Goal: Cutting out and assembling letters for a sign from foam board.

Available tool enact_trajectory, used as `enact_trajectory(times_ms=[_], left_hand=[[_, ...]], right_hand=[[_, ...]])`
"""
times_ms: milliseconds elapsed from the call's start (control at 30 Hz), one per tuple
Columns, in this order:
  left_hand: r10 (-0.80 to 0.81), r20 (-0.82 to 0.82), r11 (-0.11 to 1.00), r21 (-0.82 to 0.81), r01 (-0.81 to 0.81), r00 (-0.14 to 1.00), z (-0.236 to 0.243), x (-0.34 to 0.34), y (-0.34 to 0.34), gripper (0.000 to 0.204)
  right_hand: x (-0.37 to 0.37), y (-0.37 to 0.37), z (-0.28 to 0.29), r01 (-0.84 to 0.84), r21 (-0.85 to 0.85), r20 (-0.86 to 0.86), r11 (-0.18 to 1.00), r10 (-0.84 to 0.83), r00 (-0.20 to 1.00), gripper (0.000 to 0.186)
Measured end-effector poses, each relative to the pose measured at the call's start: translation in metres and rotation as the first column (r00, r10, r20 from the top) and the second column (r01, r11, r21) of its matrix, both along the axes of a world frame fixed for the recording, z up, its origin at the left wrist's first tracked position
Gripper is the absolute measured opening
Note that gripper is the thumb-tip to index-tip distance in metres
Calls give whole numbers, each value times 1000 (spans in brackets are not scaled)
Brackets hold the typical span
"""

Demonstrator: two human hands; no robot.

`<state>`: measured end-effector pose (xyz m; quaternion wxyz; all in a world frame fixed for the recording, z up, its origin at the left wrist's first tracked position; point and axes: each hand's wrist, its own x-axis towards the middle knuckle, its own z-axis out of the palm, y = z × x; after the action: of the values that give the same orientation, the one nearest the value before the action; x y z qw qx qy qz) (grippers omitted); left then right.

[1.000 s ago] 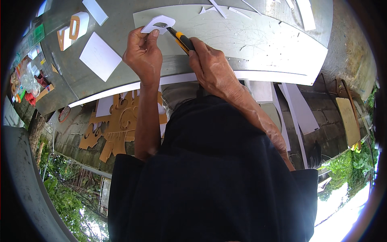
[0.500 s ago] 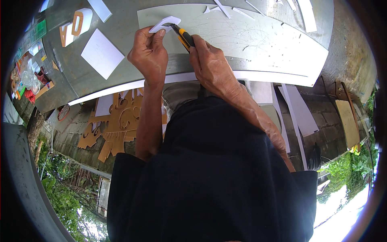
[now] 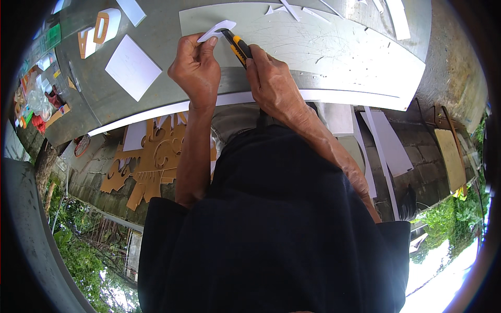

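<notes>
My left hand [image 3: 195, 73] pinches a small white cut board piece [image 3: 224, 25] between thumb and fingers, holding it tilted above the large pale grey sheet [image 3: 313, 41] on the metal table. My right hand [image 3: 274, 83] grips a black and yellow utility knife [image 3: 238, 48], its tip at the edge of the white piece. Thin white offcuts [image 3: 313, 14] lie on the pale sheet beyond. To the left are a white rectangular board [image 3: 133, 68] and letter-shaped blocks [image 3: 107, 31] with brown faces.
A long white strip [image 3: 135, 118] runs along the table's near edge [image 3: 78, 120]. Plastic bags and mixed items [image 3: 42, 99] crowd the far left. Below lie cut cardboard sheets [image 3: 148, 161], white boards [image 3: 383, 141] and a beige plank [image 3: 450, 159].
Both hands stay on the piece and knife. My left hand has shifted slightly right with the white piece, which is turned a little; the knife tip has moved slightly with it.
</notes>
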<state>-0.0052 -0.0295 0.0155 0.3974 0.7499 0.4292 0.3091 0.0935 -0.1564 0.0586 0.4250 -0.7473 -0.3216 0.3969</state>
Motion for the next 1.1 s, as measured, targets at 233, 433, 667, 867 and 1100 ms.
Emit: enact_trajectory(times_ms=[233, 433, 667, 867, 1100], left_hand=[[-8, -40, 999, -35, 6, 999, 2, 0, 1, 11], [-21, -54, 999, -36, 20, 998, 4, -2, 1, 12], [9, -1, 1000, 17, -9, 1000, -2, 1, 3, 11], [-4, 3, 1000, 15, 4, 1000, -1, 0, 4, 11], [-41, -36, 996, -85, 37, 999, 5, -1, 4, 11]], right_hand=[[-4, -2, -1, -9, -12, 74, 1000, 10, 997, 17], [-3, -2, -3, -4, -5, 75, 1000, 5, 997, 18], [-2, 0, -2, 14, 35, 1, 999, -14, 1000, 17], [8, 0, 0, 21, 11, -121, 1000, -19, 992, 15], [23, -3, -5, -47, 60, -38, 997, 49, 998, 18]])
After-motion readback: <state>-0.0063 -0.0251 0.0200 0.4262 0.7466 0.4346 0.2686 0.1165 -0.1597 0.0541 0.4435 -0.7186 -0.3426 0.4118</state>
